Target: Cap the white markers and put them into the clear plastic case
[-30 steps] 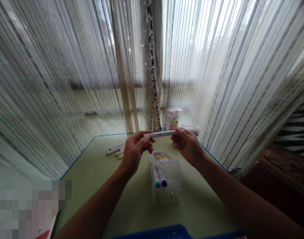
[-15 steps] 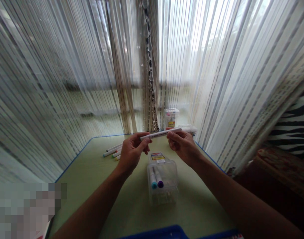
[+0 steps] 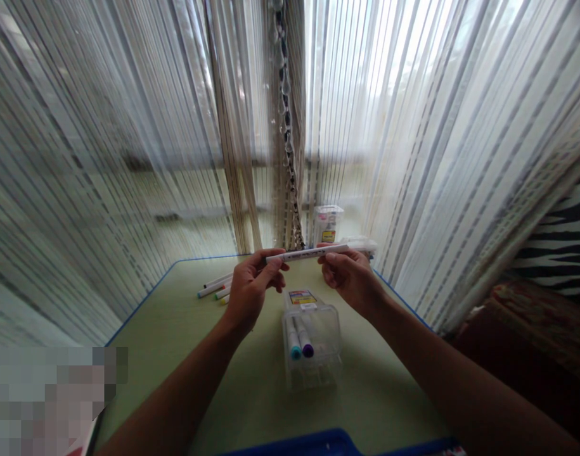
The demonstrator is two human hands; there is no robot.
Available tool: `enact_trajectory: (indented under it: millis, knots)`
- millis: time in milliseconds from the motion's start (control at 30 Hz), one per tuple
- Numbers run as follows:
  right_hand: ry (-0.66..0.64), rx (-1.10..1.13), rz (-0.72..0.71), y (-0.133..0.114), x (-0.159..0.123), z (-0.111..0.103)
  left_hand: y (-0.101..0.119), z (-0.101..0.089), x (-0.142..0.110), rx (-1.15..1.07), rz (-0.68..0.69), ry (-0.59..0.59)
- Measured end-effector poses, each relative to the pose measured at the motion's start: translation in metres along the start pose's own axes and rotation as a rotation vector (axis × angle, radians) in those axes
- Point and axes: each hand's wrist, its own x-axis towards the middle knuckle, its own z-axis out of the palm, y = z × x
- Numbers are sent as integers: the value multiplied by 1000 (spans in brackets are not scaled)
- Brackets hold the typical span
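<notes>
A white marker with dark print along its barrel is held level above the table by both hands. My left hand pinches its left end between thumb and fingers. At the other end, my right hand grips it the same way. Below and between the hands lies a clear plastic case with a yellow and blue label. In it rest two white markers, one with a turquoise end and one with a purple end. Several loose markers lie behind my left hand, partly hidden by it.
The pale green table has a blue edge. At its back stand an upright clear container with a yellow label and a clear lying pack. A blue object lies at the front. String curtains hang behind.
The marker has turned slightly in the fingers; the coloured tip seen earlier at its left end no longer shows. My right hand's grip has shifted a little along it. The case has stayed put.
</notes>
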Motion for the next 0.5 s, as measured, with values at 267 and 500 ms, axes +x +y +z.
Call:
enact_trajectory:
  millis: [267, 500]
  knots:
    - [9, -25, 27, 2, -1, 2, 1, 1, -2, 14, -7, -19]
    - [9, -40, -22, 4, 2, 2, 2, 3, -3, 104, 27, -79]
